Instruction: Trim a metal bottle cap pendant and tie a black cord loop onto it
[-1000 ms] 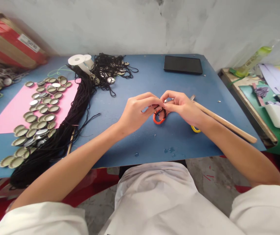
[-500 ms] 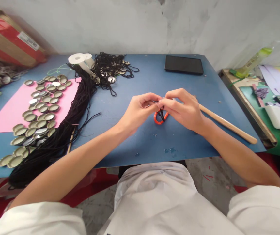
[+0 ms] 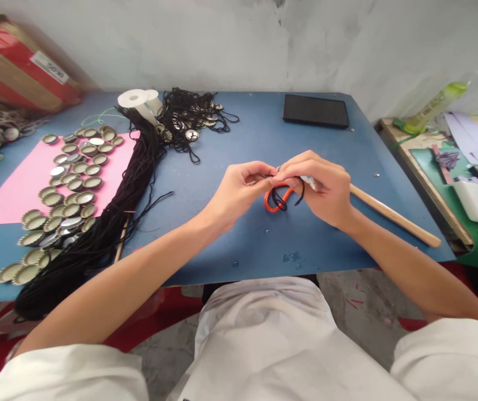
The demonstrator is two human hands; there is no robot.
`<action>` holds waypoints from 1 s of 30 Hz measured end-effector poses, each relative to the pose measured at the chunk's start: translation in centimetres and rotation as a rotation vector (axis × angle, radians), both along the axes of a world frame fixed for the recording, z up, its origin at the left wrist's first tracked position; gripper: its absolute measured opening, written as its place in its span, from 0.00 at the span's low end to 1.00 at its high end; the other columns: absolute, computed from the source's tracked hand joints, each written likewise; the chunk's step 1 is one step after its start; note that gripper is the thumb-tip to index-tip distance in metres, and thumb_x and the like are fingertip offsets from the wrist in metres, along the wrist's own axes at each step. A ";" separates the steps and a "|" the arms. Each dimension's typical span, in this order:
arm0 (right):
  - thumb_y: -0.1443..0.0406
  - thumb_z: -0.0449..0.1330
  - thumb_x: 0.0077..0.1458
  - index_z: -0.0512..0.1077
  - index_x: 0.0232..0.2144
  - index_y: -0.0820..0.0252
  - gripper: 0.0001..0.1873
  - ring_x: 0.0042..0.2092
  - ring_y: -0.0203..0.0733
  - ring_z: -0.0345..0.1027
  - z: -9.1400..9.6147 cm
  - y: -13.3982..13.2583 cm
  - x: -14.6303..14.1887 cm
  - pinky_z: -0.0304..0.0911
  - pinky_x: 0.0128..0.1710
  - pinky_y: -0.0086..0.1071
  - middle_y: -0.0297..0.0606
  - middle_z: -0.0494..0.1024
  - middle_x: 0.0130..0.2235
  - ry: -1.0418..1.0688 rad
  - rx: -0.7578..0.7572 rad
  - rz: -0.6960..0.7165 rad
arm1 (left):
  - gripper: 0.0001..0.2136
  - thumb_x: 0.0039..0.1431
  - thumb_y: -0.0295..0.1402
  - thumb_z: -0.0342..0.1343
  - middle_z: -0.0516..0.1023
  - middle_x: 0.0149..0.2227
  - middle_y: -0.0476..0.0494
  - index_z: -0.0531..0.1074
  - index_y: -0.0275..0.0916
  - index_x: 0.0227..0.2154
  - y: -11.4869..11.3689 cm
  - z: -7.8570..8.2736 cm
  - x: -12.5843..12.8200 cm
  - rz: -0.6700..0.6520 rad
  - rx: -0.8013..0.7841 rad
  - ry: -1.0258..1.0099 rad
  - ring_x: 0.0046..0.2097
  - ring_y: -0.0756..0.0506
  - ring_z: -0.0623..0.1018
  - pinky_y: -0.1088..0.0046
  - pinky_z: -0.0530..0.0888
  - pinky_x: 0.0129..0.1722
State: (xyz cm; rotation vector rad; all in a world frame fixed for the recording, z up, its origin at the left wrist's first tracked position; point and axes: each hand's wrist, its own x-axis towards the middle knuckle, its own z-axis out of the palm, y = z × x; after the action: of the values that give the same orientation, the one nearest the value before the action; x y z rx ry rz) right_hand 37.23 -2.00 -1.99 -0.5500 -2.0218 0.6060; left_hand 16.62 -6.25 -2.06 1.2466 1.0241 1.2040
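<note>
Centrally, left hand (image 3: 239, 192) and right hand (image 3: 325, 186) pinch cord (image 3: 303, 192) between closed fingertips, presumably for fine control; orange loop (image 3: 267, 201) beneath them.

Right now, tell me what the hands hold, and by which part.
Black cord, pinched in both hands above its hanging strands; the exact spot gripped is hidden.

"5010", slightly blurred, is printed on the white label (image 3: 49, 67) of the carton (image 3: 15, 69). Markings on the yellow-green bottle (image 3: 435, 108) can't be read.

head view | from head height | facing forward, down | blue table (image 3: 247, 133) close below
</note>
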 end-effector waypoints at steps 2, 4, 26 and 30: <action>0.45 0.59 0.76 0.86 0.43 0.47 0.21 0.47 0.50 0.83 0.3 -0.5 0.0 0.79 0.54 0.47 0.39 0.88 0.43 0.044 -0.092 0.010 | 0.18 0.55 0.47 0.79 0.87 0.38 0.43 0.86 0.37 0.38 0.1 -0.1 -0.1 0.014 -0.008 0.012 0.39 0.47 0.82 0.73 0.75 0.39; 0.44 0.59 0.76 0.86 0.49 0.47 0.22 0.47 0.49 0.84 0.6 -0.8 0.0 0.79 0.55 0.46 0.38 0.88 0.43 0.099 -0.161 0.013 | 0.17 0.57 0.46 0.78 0.87 0.38 0.43 0.86 0.37 0.39 0.1 -0.2 -0.1 0.018 -0.010 0.014 0.38 0.48 0.81 0.74 0.75 0.39; 0.59 0.57 0.77 0.71 0.28 0.57 0.21 0.29 0.36 0.60 -0.2 0.7 -0.4 0.53 0.35 0.35 0.31 0.72 0.26 -0.298 -0.221 -0.092 | 0.09 0.70 0.31 0.63 0.87 0.37 0.51 0.82 0.41 0.50 -0.4 0.2 -0.5 0.081 0.474 0.493 0.34 0.50 0.83 0.75 0.79 0.40; 0.65 0.57 0.74 0.73 0.32 0.58 0.15 0.29 0.37 0.60 -0.2 0.1 -0.5 0.52 0.36 0.35 0.33 0.76 0.29 -0.469 -0.171 -0.124 | 0.13 0.71 0.29 0.62 0.88 0.38 0.52 0.80 0.44 0.55 -0.5 -0.5 -0.5 0.085 0.530 0.661 0.35 0.50 0.85 0.74 0.79 0.44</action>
State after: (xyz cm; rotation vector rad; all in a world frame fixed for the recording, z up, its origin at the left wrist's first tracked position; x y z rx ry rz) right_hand 36.75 -1.91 -2.17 -0.9872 -2.3595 0.6182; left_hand 16.17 -6.73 -2.57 2.1267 1.2760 1.1919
